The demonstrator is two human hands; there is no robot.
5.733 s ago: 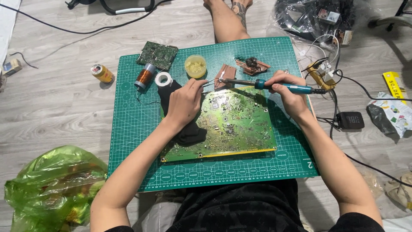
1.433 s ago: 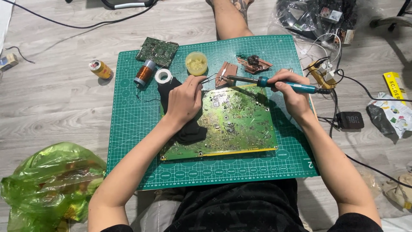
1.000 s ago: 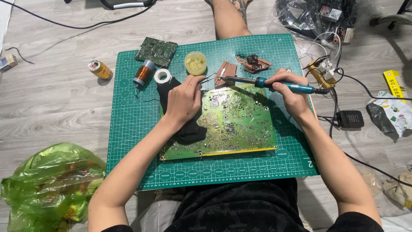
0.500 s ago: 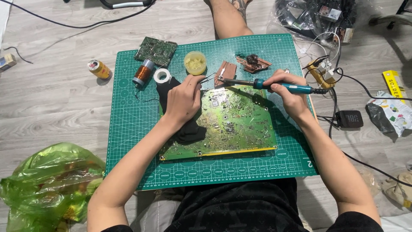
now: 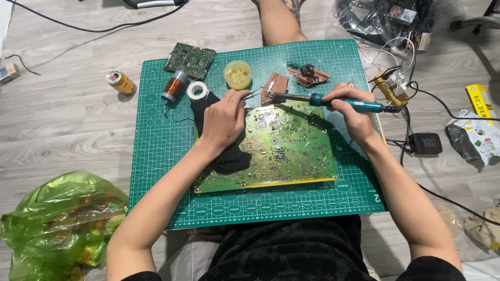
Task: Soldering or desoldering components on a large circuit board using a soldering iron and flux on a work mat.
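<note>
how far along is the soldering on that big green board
Set up: circuit board lies on the cutting mat, flux tub open. In hand: right hand holds the soldering iron, tip at the board's top edge; left hand feeds wire there. Finished joints are too small to tell.

Yellow flat pkg (image 5: 478, 100) w/ dark print on floor, far right; white printed pouch (image 5: 479, 136) just below; small box (image 5: 9, 73) at left edge.

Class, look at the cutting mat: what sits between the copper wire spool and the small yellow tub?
In the head view, a white tape roll lies between the copper wire spool and the yellow tub.
</note>
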